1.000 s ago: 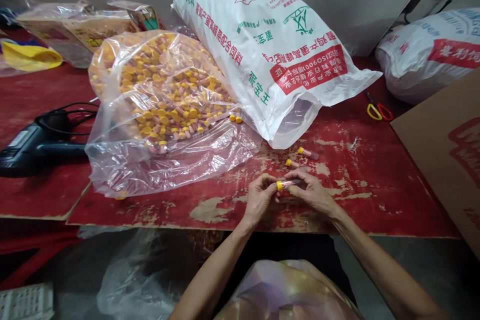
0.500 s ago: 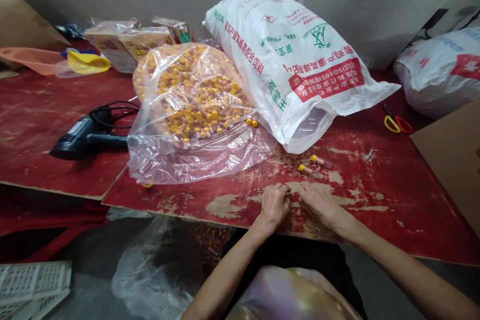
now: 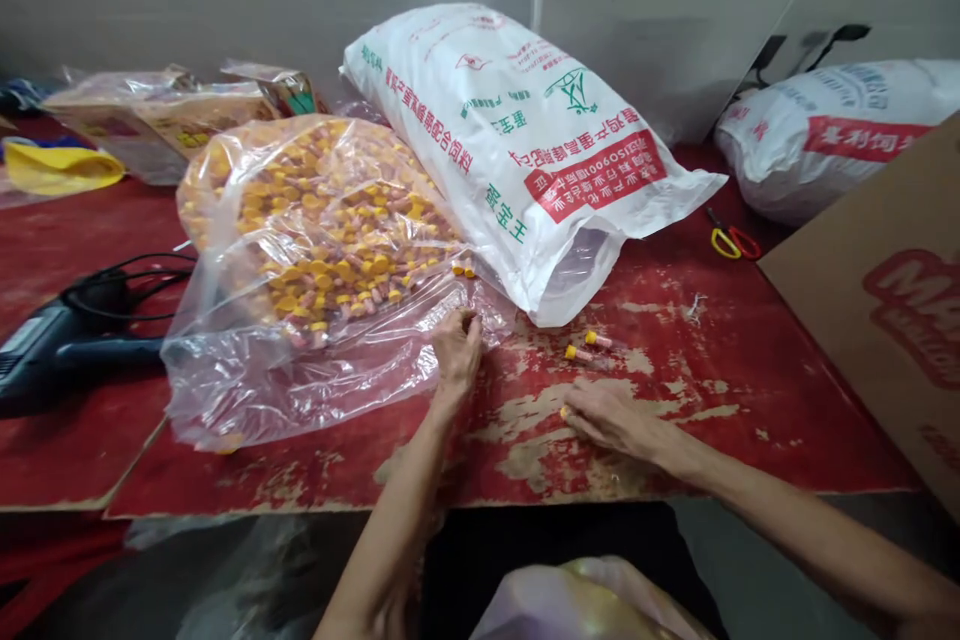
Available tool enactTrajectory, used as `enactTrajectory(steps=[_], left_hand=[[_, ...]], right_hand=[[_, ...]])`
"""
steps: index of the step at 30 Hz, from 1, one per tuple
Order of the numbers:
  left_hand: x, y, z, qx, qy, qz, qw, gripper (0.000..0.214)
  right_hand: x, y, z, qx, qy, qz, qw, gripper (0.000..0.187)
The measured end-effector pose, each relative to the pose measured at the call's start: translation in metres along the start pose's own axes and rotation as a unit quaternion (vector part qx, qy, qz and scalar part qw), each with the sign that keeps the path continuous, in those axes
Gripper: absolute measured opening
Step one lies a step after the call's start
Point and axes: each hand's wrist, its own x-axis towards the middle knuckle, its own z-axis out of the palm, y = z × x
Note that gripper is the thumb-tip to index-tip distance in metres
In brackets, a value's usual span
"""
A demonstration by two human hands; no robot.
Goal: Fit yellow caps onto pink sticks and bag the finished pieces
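On the white woven sack [image 3: 480, 110] you have "ISO9001" upside down in the red panel [image 3: 596, 177], among Chinese print in red and green. The second white sack [image 3: 825, 120] carries Chinese characters on a red band [image 3: 859, 138]; the large red letters on the cardboard box [image 3: 919, 305] are cut off.

Bare left arm [image 3: 386, 510] comes up from bottom center, with the left hand [image 3: 456, 352] curled fingers-down mid-frame. Right arm [image 3: 787, 490] reaches in from the lower right, right hand [image 3: 607, 417] lying pretty flat, fingers pointing left.
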Motion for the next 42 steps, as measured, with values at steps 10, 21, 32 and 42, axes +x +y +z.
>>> enactTrajectory(steps=[10, 21, 32, 42], left_hand=[[0.06, -0.008, 0.033, 0.14, 0.01, 0.012, 0.99, 0.023], [0.107, -0.018, 0.051, 0.18, 0.007, -0.018, 0.983, 0.023], [0.009, -0.009, -0.01, -0.16, 0.065, -0.123, 0.977, 0.016], [-0.097, 0.037, -0.006, -0.515, -0.087, -0.247, 0.816, 0.034]], right_hand=[[0.026, 0.114, -0.028, 0.196, 0.241, 0.197, 0.93, 0.031], [0.115, 0.12, -0.06, -0.077, 0.196, 0.204, 0.956, 0.029], [0.171, 0.077, -0.039, -0.098, 0.071, 0.192, 0.974, 0.02], [0.058, 0.039, -0.041, 0.404, 0.194, 0.143, 0.883, 0.037]])
